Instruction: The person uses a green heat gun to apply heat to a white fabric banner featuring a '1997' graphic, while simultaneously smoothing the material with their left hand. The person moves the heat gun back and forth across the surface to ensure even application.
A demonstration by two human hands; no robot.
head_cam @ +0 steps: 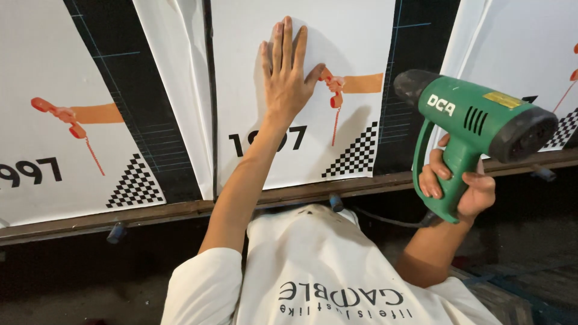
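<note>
The left hand (284,72) lies flat and wide open, fingers together and pointing up, palm pressed against the middle poster (337,36); the thumb juts out to the side and touches the small printed picture of a hand with a red telephone receiver (332,87) on that poster. The right hand (459,183) is closed around the grip of a green heat gun (475,120), held in the air to the right of the middle poster and apart from it; the gun's dark nozzle (412,84) points toward the poster's right edge, over the black strip (415,42) beside it; a dark cord (385,219) runs from the foot of the grip, below the poster.

The middle poster is white, with a black-and-white chequered triangle (358,153) in its lower right corner; its left edge meets a wrinkled white sheet (180,72) and a dark seam. Left of that hangs a like poster (54,48); another shows partly at the far right (518,42). Beneath the middle poster runs a wooden rail (180,210); below the rail is the person's white shirt (307,259).
</note>
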